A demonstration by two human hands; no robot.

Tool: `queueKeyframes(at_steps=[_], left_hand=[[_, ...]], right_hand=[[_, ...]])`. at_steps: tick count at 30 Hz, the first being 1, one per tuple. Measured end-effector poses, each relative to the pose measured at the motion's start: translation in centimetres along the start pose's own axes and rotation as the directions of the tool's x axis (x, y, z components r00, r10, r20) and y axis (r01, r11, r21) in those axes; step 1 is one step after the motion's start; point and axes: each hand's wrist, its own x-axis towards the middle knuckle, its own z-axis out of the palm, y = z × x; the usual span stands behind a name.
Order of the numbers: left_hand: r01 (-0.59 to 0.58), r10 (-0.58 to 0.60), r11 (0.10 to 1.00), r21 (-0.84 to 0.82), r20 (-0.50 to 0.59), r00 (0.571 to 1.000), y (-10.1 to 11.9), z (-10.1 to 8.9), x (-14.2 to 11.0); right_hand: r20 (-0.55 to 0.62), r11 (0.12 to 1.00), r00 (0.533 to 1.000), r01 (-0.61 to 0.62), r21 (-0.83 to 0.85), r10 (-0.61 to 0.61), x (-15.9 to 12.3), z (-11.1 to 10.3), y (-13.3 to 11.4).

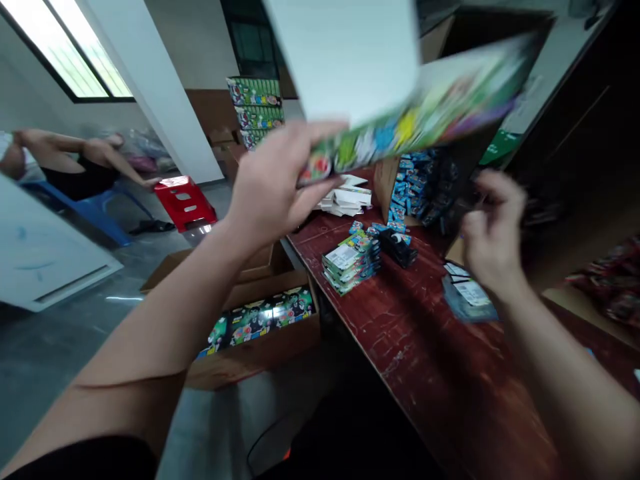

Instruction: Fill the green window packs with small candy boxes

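Note:
My left hand (pixel 273 183) is raised and grips the lower corner of a large flat printed box (pixel 400 87), white on one face and green and colourful on its edge, held tilted in the air. It is blurred by motion. My right hand (pixel 493 233) hovers lower right over the red-brown table (pixel 425 360), fingers loosely curled with nothing visible in them, above a small stack of cards (pixel 467 293).
On the table lie a pile of small colourful packs (pixel 350 260), a black object (pixel 400 247), white boxes (pixel 347 199) and a carton of blue packs (pixel 415 183). A floor carton (pixel 260 320) holds printed boxes. A person (pixel 75 160) leans near a red stool (pixel 185 200).

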Motion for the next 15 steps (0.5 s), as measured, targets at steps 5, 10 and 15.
queueKeyframes(at_steps=[5, 10, 15], left_hand=[[-0.057, 0.010, 0.984, 0.171, 0.266, 0.964, -8.6, 7.2, -6.9], [0.009, -0.077, 0.983, 0.185, 0.365, 0.928, -13.5, 14.1, -13.9], [0.140, -0.180, 0.980, 0.140, 0.329, 0.927, -11.0, 17.2, -16.2]], right_hand=[[0.424, 0.956, 0.882, -0.273, 0.107, 0.205, -2.0, 9.9, 5.5], [0.567, 0.827, 0.735, -0.539, 0.157, 0.371, -3.0, 18.5, 10.3], [0.719, 0.669, 0.537, -0.731, 0.135, 0.442, -3.1, 22.9, 12.4]])
